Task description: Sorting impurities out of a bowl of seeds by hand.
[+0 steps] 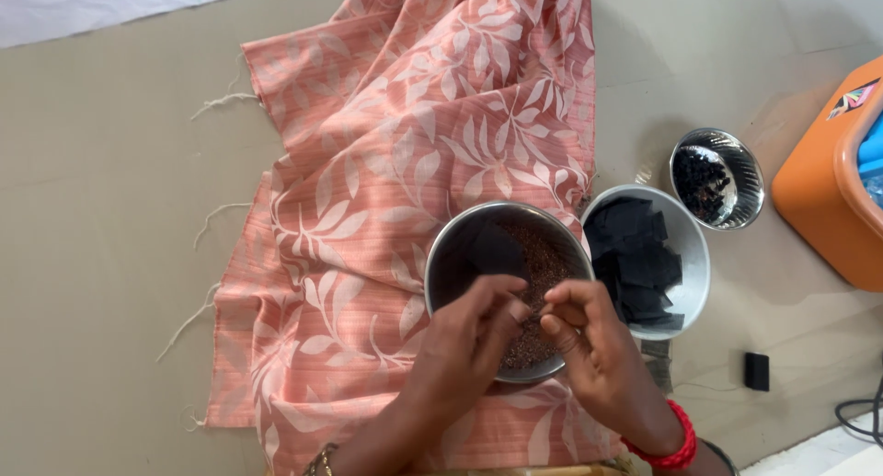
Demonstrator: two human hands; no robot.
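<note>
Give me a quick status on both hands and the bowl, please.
Left hand and right hand pinching together over steel bowl of brown grains. Whether they hold anything: unclear. Nothing blocking.

Floor covering (110,255): plain beige sheet, creased, evenly lit. White sheet (101,2) lies at the top left edge. Orange plastic case (819,191) stands at right. Small black block (756,371) and dark cable (860,412) lie lower right.

seed bowl (460,255) on cloth (386,145), two bowls (694,283) right
</note>
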